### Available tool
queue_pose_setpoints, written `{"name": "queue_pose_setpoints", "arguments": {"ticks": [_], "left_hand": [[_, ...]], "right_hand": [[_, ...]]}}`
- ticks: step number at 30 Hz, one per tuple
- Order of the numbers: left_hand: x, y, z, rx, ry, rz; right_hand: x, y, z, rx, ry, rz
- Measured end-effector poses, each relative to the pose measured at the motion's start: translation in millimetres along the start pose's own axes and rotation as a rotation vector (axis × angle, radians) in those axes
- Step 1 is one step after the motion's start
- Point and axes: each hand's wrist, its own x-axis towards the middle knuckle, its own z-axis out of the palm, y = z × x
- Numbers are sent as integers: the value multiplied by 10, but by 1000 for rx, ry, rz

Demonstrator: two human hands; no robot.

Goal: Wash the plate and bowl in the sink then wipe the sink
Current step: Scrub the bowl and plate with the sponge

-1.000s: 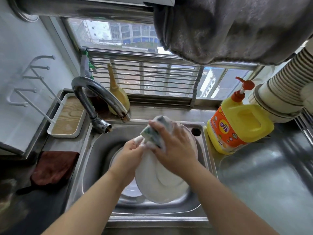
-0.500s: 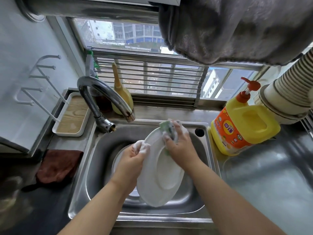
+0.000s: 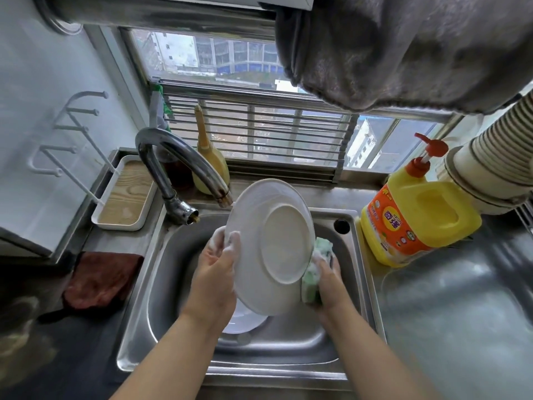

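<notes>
Over sink, left hand grips plate, now flipped underside-up; right hand clutches sponge, moved to lower-right rim.

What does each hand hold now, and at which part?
The left hand grips the white plate at its left rim. The right hand holds a green sponge against the plate's right edge.

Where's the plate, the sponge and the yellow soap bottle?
plate (image 3: 288,243): head view, on the round base ring of its underside.
sponge (image 3: 313,284): head view, on the green foamy part beside the plate's right edge.
soap bottle (image 3: 403,226): head view, on its orange label.
</notes>
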Motion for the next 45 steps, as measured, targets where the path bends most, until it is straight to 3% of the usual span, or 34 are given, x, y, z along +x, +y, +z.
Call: {"name": "queue_pose_setpoints", "arguments": {"ticks": [5,8,11,13,16,20,23,24,27,29,35,39,42,45], "left_hand": [[-22,94,-212,55,-259,-221],[29,204,-292,166,-376,-352],[109,212,-244,266,-312,-359],[134,205,-158,287,-266,-288],[137,98,-44,241,-222,-188],[55,45,64,177,-179,-118],[30,15,15,210,-109,-90],[28,0,-4,214,-88,-84],[26,-29,-28,191,-77,-67],[15,-46,-66,158,-66,-69],[-32,6,-191,163,26,-35],[-7,-3,-193,45,107,-42],[-7,-53,-211,31,149,-75],[-43,-77,-218,7,155,-126]], "right_hand": [[51,-272,-178,-185,-14,-277],[-42,-632,-359,-505,-259,-490],[-136,-859,-354,-862,-426,-590],[-143,-889,-249,-1042,-322,-647],[-240,-730,94,-1064,-89,-721],[-402,-543,467,-1229,-148,-903],[-105,-698,380,-1029,-32,-562],[-118,-663,393,-1050,-20,-565],[-446,-372,632,-1204,-160,-980],[-471,-324,682,-1167,-234,-840],[175,-395,249,-719,16,-316],[-3,11,141,-535,110,-197],[-108,162,121,-705,177,-202],[-104,-116,184,-912,245,-298]]}}
